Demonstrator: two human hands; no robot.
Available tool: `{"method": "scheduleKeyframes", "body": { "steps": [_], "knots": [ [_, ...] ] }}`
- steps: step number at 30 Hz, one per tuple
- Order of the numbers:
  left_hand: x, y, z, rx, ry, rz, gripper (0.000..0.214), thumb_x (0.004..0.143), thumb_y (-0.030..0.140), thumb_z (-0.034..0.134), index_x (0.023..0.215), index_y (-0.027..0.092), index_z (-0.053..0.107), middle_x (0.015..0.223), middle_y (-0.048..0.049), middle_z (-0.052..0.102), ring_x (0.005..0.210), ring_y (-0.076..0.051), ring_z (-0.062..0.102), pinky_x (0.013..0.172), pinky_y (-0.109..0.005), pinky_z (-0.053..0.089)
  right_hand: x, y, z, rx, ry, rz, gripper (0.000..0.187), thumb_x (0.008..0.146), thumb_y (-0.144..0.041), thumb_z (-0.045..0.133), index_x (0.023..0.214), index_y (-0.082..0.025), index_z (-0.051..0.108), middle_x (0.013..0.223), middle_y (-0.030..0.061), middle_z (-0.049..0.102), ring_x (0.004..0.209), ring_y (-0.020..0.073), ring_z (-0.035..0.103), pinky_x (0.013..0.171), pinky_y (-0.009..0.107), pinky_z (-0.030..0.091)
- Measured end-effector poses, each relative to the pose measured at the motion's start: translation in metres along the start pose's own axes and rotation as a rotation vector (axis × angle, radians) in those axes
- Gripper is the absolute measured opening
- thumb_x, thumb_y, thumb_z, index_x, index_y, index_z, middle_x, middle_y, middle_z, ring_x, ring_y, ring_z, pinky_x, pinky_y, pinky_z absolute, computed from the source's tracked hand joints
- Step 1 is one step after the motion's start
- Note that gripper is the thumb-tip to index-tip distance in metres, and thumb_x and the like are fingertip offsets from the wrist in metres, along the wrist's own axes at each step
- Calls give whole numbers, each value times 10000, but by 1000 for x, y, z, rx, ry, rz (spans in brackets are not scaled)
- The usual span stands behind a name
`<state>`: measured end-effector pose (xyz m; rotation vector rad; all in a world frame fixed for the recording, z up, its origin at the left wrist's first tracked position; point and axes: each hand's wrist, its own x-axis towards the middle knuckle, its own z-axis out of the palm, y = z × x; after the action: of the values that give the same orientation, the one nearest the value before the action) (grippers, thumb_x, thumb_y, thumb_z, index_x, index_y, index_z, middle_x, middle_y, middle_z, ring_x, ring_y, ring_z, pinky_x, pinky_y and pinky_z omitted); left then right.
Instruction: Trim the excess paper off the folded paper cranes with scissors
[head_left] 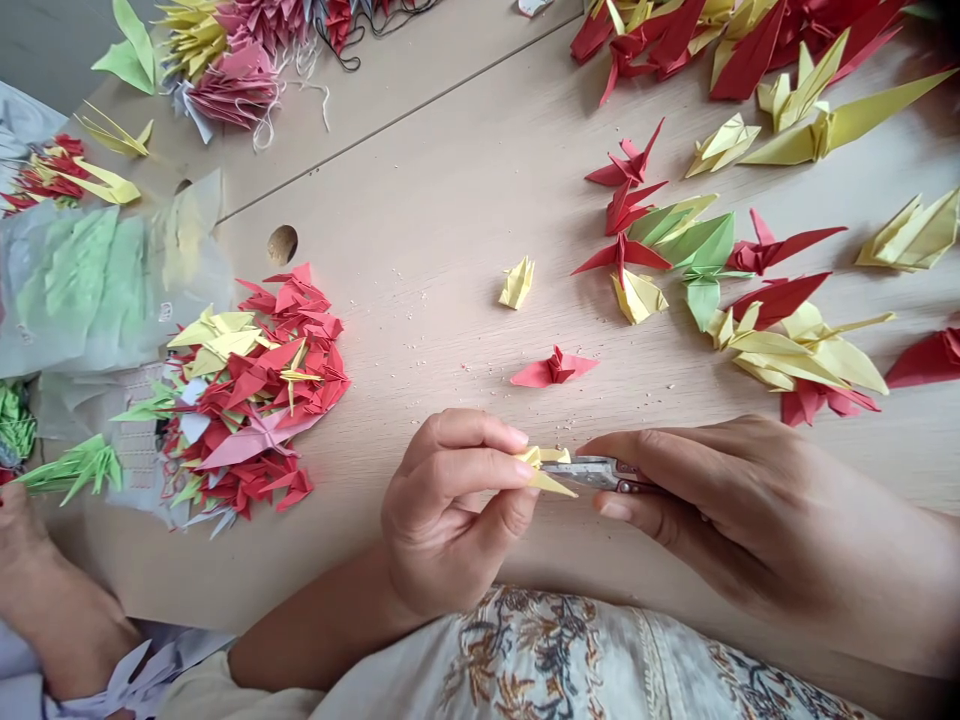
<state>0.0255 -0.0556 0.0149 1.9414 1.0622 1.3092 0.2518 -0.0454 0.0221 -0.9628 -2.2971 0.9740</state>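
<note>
The left hand was grasping a yellow paper crane, pinched between the thumb and the fingers, and the right hand was closed around small metal scissors, with the blades at the folded paper. Neither hand was released. The crane was between the two hands, above the front part of a light wooden table.

The blades were very near the left fingertips — a small slip could cut the skin. If the pinch was too weak, the thin folds could turn and the cut could land in the wrong place. Just beyond the hands lay a red paper crane and tiny pale scraps, and a heap of paper cranes lay to the left — a careless elbow could push it and spread it further.
</note>
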Motion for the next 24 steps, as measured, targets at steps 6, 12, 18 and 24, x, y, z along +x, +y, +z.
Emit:
{"method": "scheduleKeyframes", "body": {
  "steps": [6,12,18,24],
  "knots": [
    [0,-1,-1,18,-16,31,142,871,75,733,954,177,679,937,-21,689,836,-114,690,788,-224,618,-1,1,2,4,45,-33,414,1118,-328,381,869,-144,655,623,46,676,450,152,603,417,317,358],
    [-1,0,-1,22,-13,13,189,845,37,731,957,176,670,931,-14,692,828,-109,690,782,-220,618,0,1,2,-13,49,-31,427,1119,-337,383,848,-144,651,631,51,689,452,152,608,414,319,351],
    [1,0,-1,28,-18,30,117,882,92,724,939,175,665,920,-16,685,825,-109,684,785,-225,623,-2,1,3,-6,44,-33,390,1105,-332,415,853,-152,651,618,48,681,451,150,604,390,301,322],
    [2,-1,-2,58,-31,58,76,905,136,718,944,182,670,919,-25,691,805,-118,686,765,-243,630,-4,1,2,13,43,-33,372,1100,-327,430,835,-165,634,631,45,676,439,142,579,400,308,329]
  ]
}}
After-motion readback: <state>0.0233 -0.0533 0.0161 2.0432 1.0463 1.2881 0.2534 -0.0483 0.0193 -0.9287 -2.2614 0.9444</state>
